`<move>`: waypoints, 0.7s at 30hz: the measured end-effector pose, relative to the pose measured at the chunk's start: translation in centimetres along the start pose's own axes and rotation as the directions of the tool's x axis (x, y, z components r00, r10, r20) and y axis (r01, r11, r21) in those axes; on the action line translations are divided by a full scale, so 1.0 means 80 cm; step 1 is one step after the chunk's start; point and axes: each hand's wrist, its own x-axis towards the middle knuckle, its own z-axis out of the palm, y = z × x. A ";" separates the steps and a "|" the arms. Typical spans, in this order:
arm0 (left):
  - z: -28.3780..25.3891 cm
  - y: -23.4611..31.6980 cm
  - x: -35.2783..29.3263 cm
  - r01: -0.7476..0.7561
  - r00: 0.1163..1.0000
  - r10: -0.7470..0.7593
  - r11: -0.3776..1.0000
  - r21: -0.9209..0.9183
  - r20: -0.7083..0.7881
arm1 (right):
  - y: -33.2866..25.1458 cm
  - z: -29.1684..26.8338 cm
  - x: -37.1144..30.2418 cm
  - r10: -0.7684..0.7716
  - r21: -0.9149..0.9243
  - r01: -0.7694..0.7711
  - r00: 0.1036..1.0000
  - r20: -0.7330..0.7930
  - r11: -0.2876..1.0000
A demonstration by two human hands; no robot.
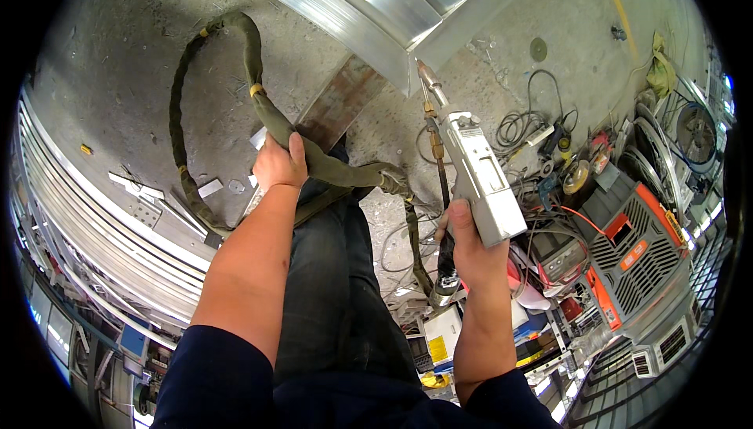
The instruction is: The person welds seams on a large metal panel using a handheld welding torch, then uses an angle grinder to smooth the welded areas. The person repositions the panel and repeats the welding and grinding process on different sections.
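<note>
My right hand [469, 250] grips a grey box-shaped welding gun [480, 174] by its handle. Its thin nozzle [430, 82] points up at the corner of a shiny aluminium frame [369, 5]. My left hand [279, 164] is closed around a thick olive fabric-covered hose [235, 84]. The hose loops away over the concrete floor and runs back across my knee to the base of the gun.
A rusty steel plate [341, 99] lies under the frame. Stacked aluminium profiles [94, 209] curve along the left. At the right stand an orange-and-grey welding machine [639, 252], coiled cables [522, 123], hand tools and small boxes [439, 335].
</note>
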 end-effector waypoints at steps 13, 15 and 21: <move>0.004 -0.007 0.001 -0.023 1.000 0.024 1.000 0.004 -0.006 | 0.001 0.011 0.014 -0.023 -0.002 0.023 0.999 0.026 1.000; 0.002 -0.005 0.001 -0.018 1.000 0.018 1.000 0.006 0.003 | -0.003 0.013 0.013 -0.012 -0.013 0.012 1.000 0.017 1.000; 0.001 -0.004 0.002 0.006 0.999 -0.007 0.999 0.050 0.034 | -0.005 0.012 0.013 0.066 -0.026 -0.066 0.998 0.002 0.997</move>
